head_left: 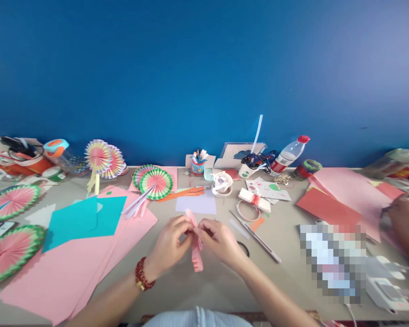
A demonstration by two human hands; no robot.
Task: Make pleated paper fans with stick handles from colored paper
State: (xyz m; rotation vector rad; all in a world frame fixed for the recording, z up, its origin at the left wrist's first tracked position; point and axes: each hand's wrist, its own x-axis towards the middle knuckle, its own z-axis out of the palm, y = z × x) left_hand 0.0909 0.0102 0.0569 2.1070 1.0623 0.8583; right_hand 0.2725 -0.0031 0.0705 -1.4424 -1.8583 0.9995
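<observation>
A grey worktop (286,254) runs along a deep blue wall (204,68), strewn with pink sheets (71,272), teal sheets (85,220) and paper fans (156,183). At the back a small cup (198,166) holds pens and paper strips, and a red-capped bottle (288,156) leans nearby. Near the front edge the left hand (170,243) and right hand (220,240) meet, the fingers of both pinched on a pleated pink strip (197,254).

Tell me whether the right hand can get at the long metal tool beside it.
Probably yes: the long metal tool lies close beside the right hand, only a thin black ring between. But that hand, with the left hand, pinches the pleated pink paper.
</observation>
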